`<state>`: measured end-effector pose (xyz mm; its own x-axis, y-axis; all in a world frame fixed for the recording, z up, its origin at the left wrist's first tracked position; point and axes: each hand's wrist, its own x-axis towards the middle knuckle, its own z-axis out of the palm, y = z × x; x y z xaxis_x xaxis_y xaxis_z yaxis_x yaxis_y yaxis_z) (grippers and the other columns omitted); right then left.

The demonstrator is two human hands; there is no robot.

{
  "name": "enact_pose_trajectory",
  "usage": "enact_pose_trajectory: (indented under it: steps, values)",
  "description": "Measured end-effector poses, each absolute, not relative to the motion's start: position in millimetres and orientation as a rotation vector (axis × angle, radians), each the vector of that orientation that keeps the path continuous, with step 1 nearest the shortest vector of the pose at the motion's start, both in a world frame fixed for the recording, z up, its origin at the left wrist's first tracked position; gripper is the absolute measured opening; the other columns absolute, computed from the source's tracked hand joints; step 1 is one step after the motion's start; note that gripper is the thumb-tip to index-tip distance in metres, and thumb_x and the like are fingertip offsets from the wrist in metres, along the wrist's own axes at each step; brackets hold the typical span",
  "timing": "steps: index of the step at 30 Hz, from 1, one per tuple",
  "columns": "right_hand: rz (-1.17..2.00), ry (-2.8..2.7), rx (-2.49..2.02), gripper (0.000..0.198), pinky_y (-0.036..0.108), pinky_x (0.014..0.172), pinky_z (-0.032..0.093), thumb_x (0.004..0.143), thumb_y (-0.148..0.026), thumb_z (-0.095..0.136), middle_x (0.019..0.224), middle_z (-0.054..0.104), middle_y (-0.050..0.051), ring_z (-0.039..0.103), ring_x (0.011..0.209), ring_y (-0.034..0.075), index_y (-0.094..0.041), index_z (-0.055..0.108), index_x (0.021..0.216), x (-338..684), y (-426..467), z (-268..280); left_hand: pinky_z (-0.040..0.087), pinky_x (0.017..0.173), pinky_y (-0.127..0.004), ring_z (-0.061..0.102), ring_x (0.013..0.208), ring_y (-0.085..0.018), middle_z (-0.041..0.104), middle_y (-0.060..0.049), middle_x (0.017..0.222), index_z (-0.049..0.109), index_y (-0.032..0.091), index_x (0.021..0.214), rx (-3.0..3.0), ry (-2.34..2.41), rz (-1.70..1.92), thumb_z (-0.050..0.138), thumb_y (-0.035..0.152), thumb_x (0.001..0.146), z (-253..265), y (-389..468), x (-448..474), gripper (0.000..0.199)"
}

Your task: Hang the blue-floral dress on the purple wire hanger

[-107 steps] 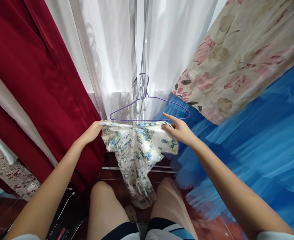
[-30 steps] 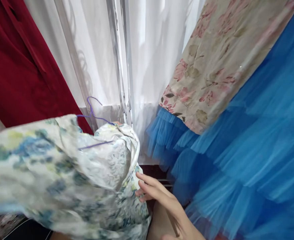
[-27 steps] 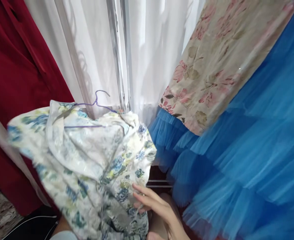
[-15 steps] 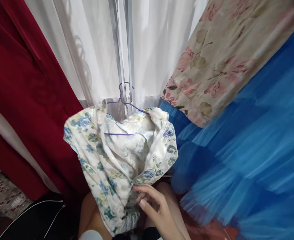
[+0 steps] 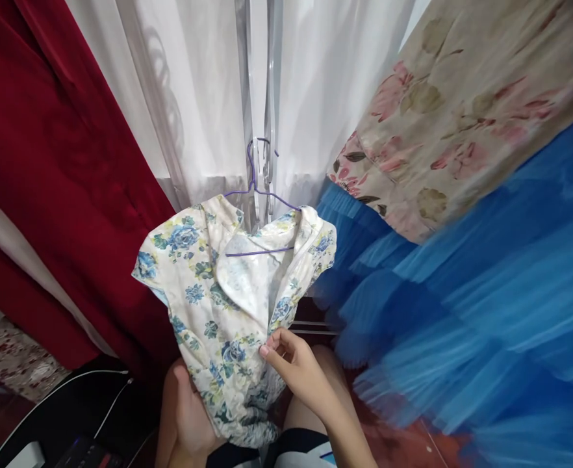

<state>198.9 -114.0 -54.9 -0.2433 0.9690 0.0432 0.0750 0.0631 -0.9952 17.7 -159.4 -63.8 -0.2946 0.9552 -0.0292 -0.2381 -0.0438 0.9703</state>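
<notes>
A white blouse [image 5: 193, 318] with blue and yellow flowers hangs on a purple wire hanger [image 5: 254, 182], its neckline gaping at the front. My right hand [image 5: 296, 364] pinches the front edge near the bottom of the opening between thumb and fingertips. At the lower left side of the blouse is my left hand [image 5: 191, 413], its thumb pointing up along the edge and its fingers hidden behind the fabric. The hanger's hook stands up against narrow metal uprights [image 5: 257, 78], and the bottom of the blouse lies bunched over my lap.
Long red cloth [image 5: 72, 162] hangs at the left and white cloth [image 5: 193, 84] behind. At the right hang a beige floral garment [image 5: 442, 130] and a blue tulle skirt [image 5: 486, 312]. A black round surface [image 5: 86, 416] with a white cable is at the lower left.
My left hand has come into view at the blouse's lower left side. The blouse now looks flatter and smoother, its opening narrower. My right hand still pinches its front, slightly higher in view.
</notes>
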Motion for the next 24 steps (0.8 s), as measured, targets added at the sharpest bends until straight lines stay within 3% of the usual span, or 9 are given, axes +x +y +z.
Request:
enact_pose_trajectory:
  steps: [2, 5, 14, 20, 24]
  values:
    - [1.341, -1.491, -1.061, 0.030, 0.027, 0.065, 0.041, 0.089, -0.047, 0.062, 0.075, 0.059, 0.001, 0.054, 0.070, 0.016, -0.018, 0.059, 0.082, 189, -112, -56, 0.049, 0.102, -0.049, 0.056, 0.126, -0.033, 0.069, -0.008, 0.124, 0.069, 0.032, 0.121, 0.733, 1.183, 1.469, 0.064, 0.068, 0.076, -72, -169, 15, 0.057]
    - [1.373, -1.428, -1.034, 0.035, 0.026, 0.058, 0.038, 0.092, -0.050, 0.056, 0.065, 0.056, -0.001, 0.051, 0.060, 0.014, -0.019, 0.054, 0.076, 179, -109, -62, 0.052, 0.099, -0.046, 0.061, 0.120, -0.037, 0.071, -0.010, 0.117, 0.068, 0.025, 0.122, 0.611, 1.170, 1.402, 0.083, 0.048, 0.065, -77, -172, 17, 0.063]
    - [1.319, -1.359, -1.074, 0.037, 0.027, 0.057, 0.038, 0.091, -0.052, 0.057, 0.061, 0.056, -0.001, 0.049, 0.057, 0.014, -0.021, 0.050, 0.072, 181, -105, -68, 0.050, 0.100, -0.047, 0.064, 0.114, -0.035, 0.070, -0.013, 0.116, 0.063, 0.019, 0.124, 0.686, 1.156, 1.411, 0.078, 0.034, 0.074, -74, -159, 22, 0.054]
    - [1.421, -1.269, -1.144, 0.039, 0.025, 0.048, 0.025, 0.082, -0.048, 0.069, 0.047, 0.048, -0.006, 0.038, 0.044, 0.010, -0.021, 0.047, 0.065, 184, -116, -72, 0.038, 0.112, -0.043, 0.049, 0.130, -0.026, 0.050, -0.011, 0.137, 0.047, 0.026, 0.130, 1.022, 1.528, 2.095, 0.075, 0.027, 0.079, -100, -145, 19, 0.058]
    - [1.556, -1.267, -1.091, 0.033, 0.023, 0.045, 0.026, 0.083, -0.044, 0.067, 0.048, 0.056, -0.003, 0.038, 0.041, 0.008, -0.019, 0.054, 0.067, 182, -124, -63, 0.046, 0.101, -0.038, 0.059, 0.114, -0.024, 0.060, -0.011, 0.121, 0.055, 0.022, 0.122, 1.477, 1.359, 1.666, 0.065, 0.026, 0.087, -114, -137, 42, 0.036]
